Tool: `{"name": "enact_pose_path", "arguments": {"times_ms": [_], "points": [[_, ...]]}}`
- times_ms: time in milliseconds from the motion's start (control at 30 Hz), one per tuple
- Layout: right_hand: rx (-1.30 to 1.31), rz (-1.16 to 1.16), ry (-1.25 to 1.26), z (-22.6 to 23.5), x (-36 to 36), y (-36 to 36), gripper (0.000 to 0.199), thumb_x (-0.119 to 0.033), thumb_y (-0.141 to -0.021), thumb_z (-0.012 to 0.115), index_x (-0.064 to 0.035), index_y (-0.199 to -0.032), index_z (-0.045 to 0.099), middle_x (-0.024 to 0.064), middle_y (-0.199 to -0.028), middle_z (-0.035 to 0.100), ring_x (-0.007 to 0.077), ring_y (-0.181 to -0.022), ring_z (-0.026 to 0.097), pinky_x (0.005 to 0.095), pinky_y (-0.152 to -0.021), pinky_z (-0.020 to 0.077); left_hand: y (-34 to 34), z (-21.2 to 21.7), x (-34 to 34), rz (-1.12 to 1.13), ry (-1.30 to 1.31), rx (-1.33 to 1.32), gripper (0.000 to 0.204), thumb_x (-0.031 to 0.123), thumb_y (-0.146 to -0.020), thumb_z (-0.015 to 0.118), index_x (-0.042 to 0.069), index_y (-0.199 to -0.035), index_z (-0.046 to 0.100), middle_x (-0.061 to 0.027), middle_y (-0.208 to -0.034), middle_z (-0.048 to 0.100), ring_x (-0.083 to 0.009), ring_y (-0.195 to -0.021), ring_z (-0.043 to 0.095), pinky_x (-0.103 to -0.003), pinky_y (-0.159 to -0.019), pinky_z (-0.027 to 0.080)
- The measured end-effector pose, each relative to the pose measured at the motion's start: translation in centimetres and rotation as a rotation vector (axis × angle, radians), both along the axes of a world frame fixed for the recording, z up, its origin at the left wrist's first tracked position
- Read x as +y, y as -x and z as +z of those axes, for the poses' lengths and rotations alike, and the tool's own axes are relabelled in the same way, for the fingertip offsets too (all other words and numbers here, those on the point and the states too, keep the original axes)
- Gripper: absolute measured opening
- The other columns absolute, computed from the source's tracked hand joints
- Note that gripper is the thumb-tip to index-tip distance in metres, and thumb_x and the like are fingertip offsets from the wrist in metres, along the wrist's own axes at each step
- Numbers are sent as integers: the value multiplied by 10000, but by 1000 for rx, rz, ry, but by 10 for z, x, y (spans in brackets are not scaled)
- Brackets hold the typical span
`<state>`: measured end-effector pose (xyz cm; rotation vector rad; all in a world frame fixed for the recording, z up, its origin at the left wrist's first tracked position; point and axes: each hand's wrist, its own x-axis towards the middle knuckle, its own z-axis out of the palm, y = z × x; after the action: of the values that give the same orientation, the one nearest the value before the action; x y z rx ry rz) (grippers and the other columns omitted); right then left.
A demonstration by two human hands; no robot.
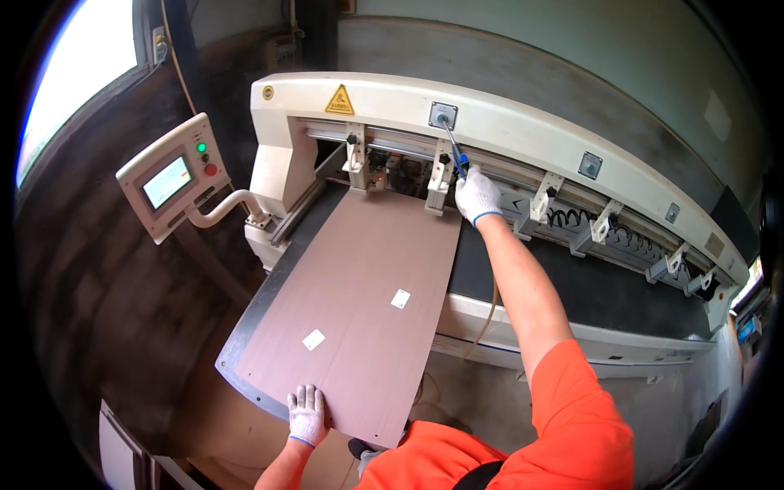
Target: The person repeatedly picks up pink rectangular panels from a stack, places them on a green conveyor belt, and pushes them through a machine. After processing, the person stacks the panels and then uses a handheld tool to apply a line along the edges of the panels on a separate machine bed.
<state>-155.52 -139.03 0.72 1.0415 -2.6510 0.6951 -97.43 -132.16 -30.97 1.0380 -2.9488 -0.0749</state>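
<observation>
My left hand [307, 418], in a white knit glove, lies with its fingers stretched out flat on the near edge of a brown wood-grain panel [359, 278]. Two small white labels, one the left label [314, 340] and one the right label [400, 299], are on the panel's face. Gloved too, my right hand [478, 196] is reached out far and closed around a blue air blow gun [462, 163]. Its thin metal nozzle points up to a green button [443, 119] on the machine's beam; I cannot tell whether they touch. The panel's far end sits under two white clamps.
The long white machine [498, 114] spans the view, with more clamps [543, 200] and black coiled hoses along its right. A control panel [167, 178] with a lit screen stands on an arm at left. A pale hose [492, 314] hangs below my right arm.
</observation>
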Motion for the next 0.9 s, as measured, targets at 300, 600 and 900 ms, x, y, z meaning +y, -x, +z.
{"name": "enact_pose_path", "arguments": {"times_ms": [300, 600, 900], "points": [[-64, 23, -19, 10, -4, 0, 395, -283, -976, 575, 12, -1235, 611, 315, -1147, 725, 478, -1109, 698, 565, -969, 549, 1, -1, 0, -5, 7, 40, 839, 240, -700, 810, -41, -1438, 524, -236, -1516, 469, -451, -1444, 402, -686, -1157, 311], [-1292, 78, 163, -177, 163, -123, 117, -175, -945, 674, -127, -904, 576, -20, -646, 506, 111, -447, 452, 315, -378, 324, -7, -6, -2, -6, -9, 49, 854, 268, -723, 811, -47, -1454, 505, -251, -1538, 452, -470, -1468, 381, -687, -1186, 274], [-1338, -513, 560, -273, 338, -343, 186, -250, -1007, 693, -128, -971, 558, 3, -709, 581, 116, -448, 502, 301, -408, 415, -24, -21, -65, -552, -126, 217, 1206, 784, -743, 739, -123, -1487, 457, -368, -1566, 411, -564, -1507, 310, -688, -1248, 177]]}}
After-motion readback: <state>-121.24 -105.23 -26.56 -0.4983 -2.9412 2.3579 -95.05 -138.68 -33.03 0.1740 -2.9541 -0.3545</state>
